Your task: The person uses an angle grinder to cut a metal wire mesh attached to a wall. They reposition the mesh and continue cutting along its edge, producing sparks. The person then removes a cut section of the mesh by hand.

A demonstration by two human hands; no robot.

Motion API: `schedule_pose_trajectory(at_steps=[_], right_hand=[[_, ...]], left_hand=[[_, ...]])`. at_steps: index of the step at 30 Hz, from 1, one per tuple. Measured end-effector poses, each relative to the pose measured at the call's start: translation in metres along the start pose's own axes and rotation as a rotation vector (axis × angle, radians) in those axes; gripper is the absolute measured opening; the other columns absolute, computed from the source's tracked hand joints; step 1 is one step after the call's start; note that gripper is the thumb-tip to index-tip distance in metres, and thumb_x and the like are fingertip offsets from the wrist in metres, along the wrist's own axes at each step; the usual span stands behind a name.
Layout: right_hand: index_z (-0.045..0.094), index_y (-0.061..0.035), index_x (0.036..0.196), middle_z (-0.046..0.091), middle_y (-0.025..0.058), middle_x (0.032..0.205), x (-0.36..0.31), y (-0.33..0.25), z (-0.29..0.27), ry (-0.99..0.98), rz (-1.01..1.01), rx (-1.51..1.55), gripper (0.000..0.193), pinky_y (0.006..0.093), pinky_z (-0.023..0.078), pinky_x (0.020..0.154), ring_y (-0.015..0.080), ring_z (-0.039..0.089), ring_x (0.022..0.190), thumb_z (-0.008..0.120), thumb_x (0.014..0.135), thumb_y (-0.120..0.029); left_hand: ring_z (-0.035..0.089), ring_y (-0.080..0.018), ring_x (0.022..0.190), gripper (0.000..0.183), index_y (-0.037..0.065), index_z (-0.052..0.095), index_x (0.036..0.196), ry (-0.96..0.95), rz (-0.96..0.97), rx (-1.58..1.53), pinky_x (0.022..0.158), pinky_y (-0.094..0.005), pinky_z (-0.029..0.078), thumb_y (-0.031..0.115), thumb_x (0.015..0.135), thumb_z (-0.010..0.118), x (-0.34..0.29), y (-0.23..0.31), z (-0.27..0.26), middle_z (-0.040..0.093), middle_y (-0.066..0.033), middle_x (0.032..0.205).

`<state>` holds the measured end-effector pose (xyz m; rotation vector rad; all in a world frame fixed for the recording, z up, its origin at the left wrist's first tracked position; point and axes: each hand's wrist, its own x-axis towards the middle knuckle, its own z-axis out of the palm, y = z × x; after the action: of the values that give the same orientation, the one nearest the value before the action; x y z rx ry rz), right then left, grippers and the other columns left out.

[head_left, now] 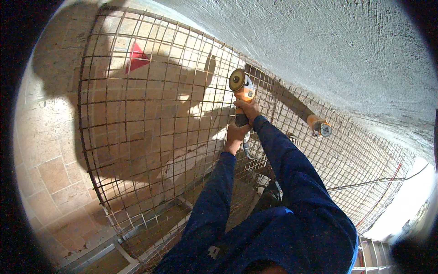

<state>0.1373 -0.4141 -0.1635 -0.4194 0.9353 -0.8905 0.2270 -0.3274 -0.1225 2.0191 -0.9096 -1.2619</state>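
Note:
An orange and grey angle grinder with a round disc is held up in front of me, disc end away from me. My right hand wraps its body close behind the head. Lower down, my left hand is closed round the dark rear of the grinder. A grey cord or hose hangs below my hands. Around and behind the tool stretches a rusty wire mesh; I cannot tell whether the disc touches it.
A rough grey plastered wall rises at upper right. Beside it, on the mesh, is an orange cylindrical thing with a grey round end. A dark cable crosses the mesh. A red triangular piece and stone paving show at left.

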Motion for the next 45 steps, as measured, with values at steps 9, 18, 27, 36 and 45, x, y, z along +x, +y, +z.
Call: schedule_pose_trajectory(at_steps=[9,18,27,36,45], right_hand=[[0.061,-0.0111,0.1,0.061,-0.0005,0.079,0.009,0.008,0.0,-0.069,-0.006,0.049,0.033,0.0311,0.054,0.058,0.012,0.061,0.064,0.077,0.077,-0.029],[0.067,-0.0091,0.096,0.064,0.0002,0.082,0.02,0.016,-0.004,-0.035,0.088,-0.028,0.021,0.0291,0.05,0.06,0.0109,0.059,0.064,0.07,0.084,-0.026],[0.062,-0.0139,0.093,0.054,-0.0033,0.071,0.019,0.019,0.003,-0.09,0.223,0.199,0.016,0.0295,0.045,0.045,0.0104,0.052,0.052,0.066,0.088,-0.029],[0.063,-0.0142,0.102,0.057,-0.0037,0.082,0.003,-0.005,0.001,-0.16,0.233,0.171,0.027,0.03,0.048,0.057,0.0095,0.055,0.064,0.071,0.085,-0.034],[0.064,-0.0131,0.102,0.057,-0.0038,0.083,0.023,0.025,-0.007,-0.106,0.026,0.087,0.028,0.0302,0.047,0.058,0.0093,0.055,0.065,0.071,0.085,-0.033]], left_hand=[[0.058,-0.0119,0.067,0.039,0.006,0.066,0.09,-0.032,0.018,-0.034,0.061,-0.029,0.046,0.03,0.067,0.085,0.019,-0.022,-0.001,0.066,-0.0004,0.08],[0.058,-0.0089,0.07,0.037,0.007,0.067,0.094,-0.162,-0.002,-0.304,0.063,-0.027,0.045,0.031,0.073,0.084,0.014,-0.022,0.001,0.066,0.0025,0.082],[0.057,-0.0102,0.068,0.03,0.005,0.067,0.096,-0.214,0.004,-0.369,0.06,-0.0282,0.045,0.028,0.08,0.078,0.007,-0.048,-0.011,0.065,0.0022,0.08],[0.054,-0.0076,0.063,0.033,0.006,0.066,0.096,-0.104,-0.015,-0.206,0.056,-0.025,0.042,0.028,0.075,0.08,0.007,-0.009,-0.001,0.062,0.0048,0.075],[0.053,-0.0088,0.061,0.035,0.005,0.066,0.082,-0.105,0.144,-0.251,0.053,-0.0282,0.042,0.031,0.066,0.084,-0.003,-0.005,0.002,0.062,0.0018,0.072]])
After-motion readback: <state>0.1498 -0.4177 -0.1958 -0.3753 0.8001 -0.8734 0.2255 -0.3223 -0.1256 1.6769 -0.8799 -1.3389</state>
